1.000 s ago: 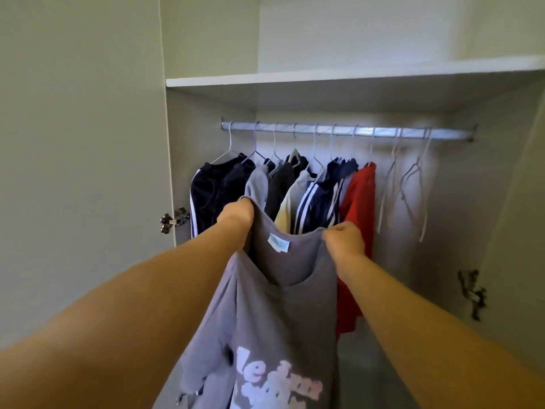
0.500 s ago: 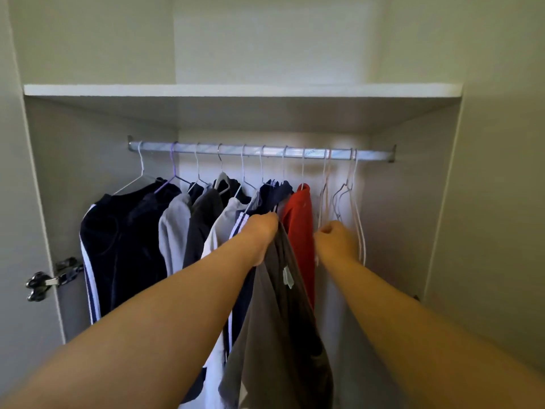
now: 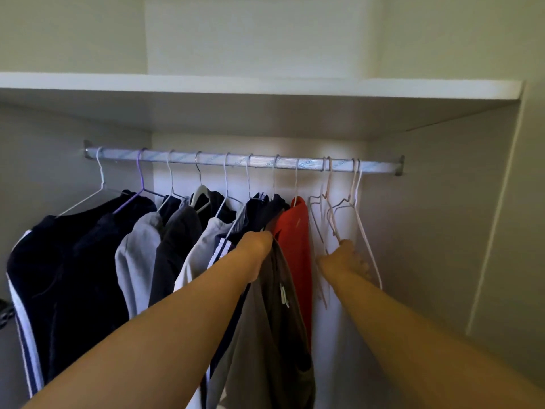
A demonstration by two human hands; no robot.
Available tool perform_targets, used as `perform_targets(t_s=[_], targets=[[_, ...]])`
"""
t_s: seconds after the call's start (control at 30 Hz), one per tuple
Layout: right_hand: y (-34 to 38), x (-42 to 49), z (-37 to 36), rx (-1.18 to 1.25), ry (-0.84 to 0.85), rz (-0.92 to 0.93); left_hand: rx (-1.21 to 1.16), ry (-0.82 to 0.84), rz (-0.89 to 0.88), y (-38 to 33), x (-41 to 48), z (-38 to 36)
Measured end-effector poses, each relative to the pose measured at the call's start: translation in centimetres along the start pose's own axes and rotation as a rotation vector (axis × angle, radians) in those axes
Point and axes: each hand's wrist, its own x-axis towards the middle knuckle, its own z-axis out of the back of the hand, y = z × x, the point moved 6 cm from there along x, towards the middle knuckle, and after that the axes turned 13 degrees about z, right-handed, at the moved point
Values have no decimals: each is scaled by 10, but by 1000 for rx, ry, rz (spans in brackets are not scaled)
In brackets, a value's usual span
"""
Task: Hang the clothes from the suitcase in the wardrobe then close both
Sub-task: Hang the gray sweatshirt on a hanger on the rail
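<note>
Gripping grey T-shirt (image 3: pixel 272 335), left hand (image 3: pixel 256 255) fingers clamped on its cloth, in front of red top (image 3: pixel 295 231) (on rail (image 3: pixel 212 158)). Right hand (image 3: pixel 348 261) among empty hangers (image 3: pixel 332 215) at rail's right end; fingers blurred, grasp unclear.

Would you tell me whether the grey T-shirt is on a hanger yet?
Not on one. The left hand grips the grey T-shirt bunched at its top, no hanger showing; the right hand is at the empty hangers.

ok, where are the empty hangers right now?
Head view: the empty hangers hang at the right end of the rail, just right of the red garment, with the right hand at their lower wires.
</note>
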Motion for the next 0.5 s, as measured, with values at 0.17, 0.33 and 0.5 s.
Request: perform_targets(t_s=[0.17,0.33,0.5], targets=[[4,18,-1,-114,-46,105,-10,21,85,3,22,0],[11,30,-7,152,-63,115,72,5,104,4,33,1],[19,32,-1,224,-183,120,92,-9,143,6,35,0]])
